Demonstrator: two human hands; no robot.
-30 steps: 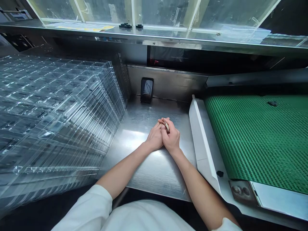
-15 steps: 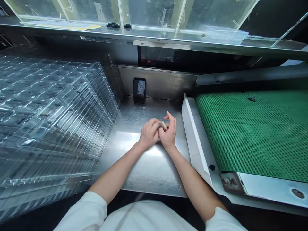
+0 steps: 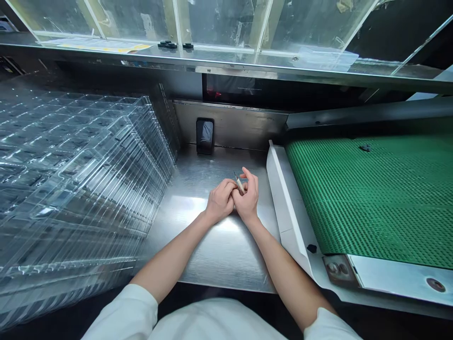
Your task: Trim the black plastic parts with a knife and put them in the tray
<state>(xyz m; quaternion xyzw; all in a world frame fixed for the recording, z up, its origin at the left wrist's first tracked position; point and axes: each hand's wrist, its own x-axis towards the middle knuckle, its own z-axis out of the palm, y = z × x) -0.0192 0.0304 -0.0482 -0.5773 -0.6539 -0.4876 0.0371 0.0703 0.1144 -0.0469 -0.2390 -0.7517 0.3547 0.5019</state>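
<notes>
On a shiny metal counter [image 3: 226, 257], I saw a person's two bare hands together near the middle. The right hand [image 3: 249, 197] held a pale, slim tool [image 3: 240, 186], its thin tip pointing far and slightly left. The left hand [image 3: 220, 200] curled beside the right, touching it; whether it gripped anything, I couldn't tell. Clear trays [image 3: 88, 189] stood stacked at left, a phone [image 3: 205, 136] leaned on the far wall [image 3: 247, 125], and a green belt [image 3: 368, 203] lay at right.
</notes>
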